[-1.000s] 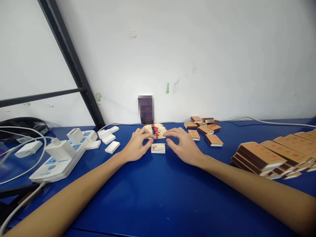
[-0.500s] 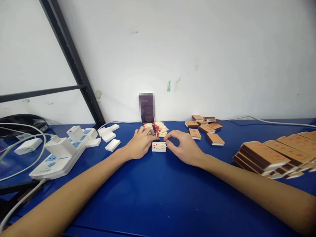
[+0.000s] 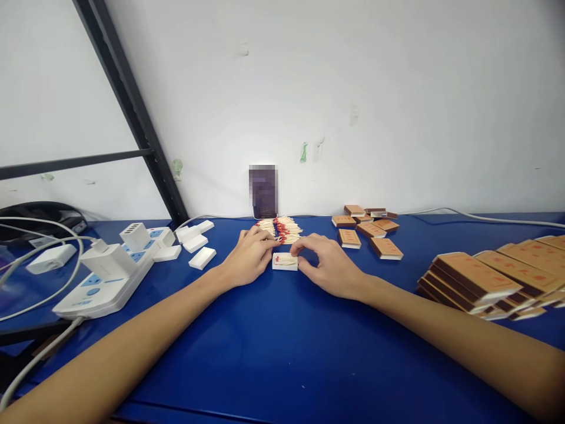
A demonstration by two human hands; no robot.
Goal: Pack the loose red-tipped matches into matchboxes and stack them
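A small white matchbox tray (image 3: 285, 262) with red-tipped matches in it sits on the blue table (image 3: 282, 341). My left hand (image 3: 248, 257) rests at the tray's left end, fingers curled, fingertips touching it. My right hand (image 3: 327, 262) is at the tray's right end, thumb and fingers pinched over matches at its top. Just behind lies a loose pile of matches (image 3: 282, 228).
Empty white trays (image 3: 196, 244) lie at the left by a white power strip (image 3: 103, 277) with chargers and cables. Brown matchbox sleeves (image 3: 368, 229) lie scattered at the back right, with a big stack of sleeves (image 3: 498, 277) at far right. A dark phone (image 3: 263, 191) leans on the wall.
Both hands have drawn back from the match pile and closed in on the tray. My right fingers have come down onto the tray's top.
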